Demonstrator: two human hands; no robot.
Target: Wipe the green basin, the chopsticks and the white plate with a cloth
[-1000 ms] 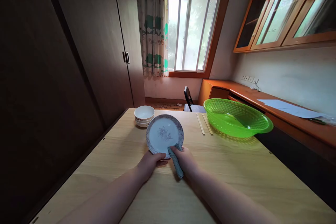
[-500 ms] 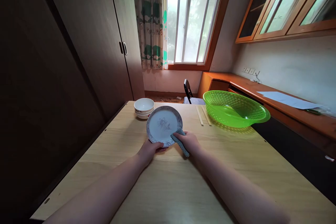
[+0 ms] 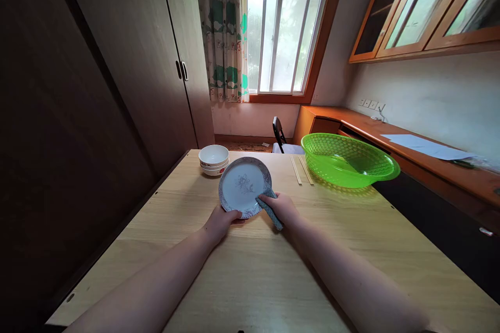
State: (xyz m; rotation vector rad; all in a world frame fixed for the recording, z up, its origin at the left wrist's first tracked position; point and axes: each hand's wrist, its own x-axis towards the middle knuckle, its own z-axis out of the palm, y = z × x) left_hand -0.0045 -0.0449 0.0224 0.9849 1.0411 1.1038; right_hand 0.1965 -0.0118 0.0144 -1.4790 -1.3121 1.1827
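A white plate (image 3: 242, 184) with a grey floral rim and a flower drawing in its centre is tilted up facing me above the table. My left hand (image 3: 222, 221) grips its lower left edge, thumb on the front and fingers behind. In my right hand (image 3: 284, 209) is a blue-grey cloth (image 3: 271, 212), pinched around the plate's lower right rim. Part of the cloth hangs down below the hand. The right fingers behind the plate are hidden.
Stacked white bowls (image 3: 213, 156) stand at the far left of the wooden table (image 3: 242, 276). Pale chopsticks (image 3: 296, 170) lie right of the plate, beside a large green plastic basket (image 3: 351, 166) at the right edge. A folding chair (image 3: 280, 132) stands behind the table.
The cloth and my right hand have shifted very slightly right along the plate's rim. My left hand keeps its hold, and the plate stays almost where it was.
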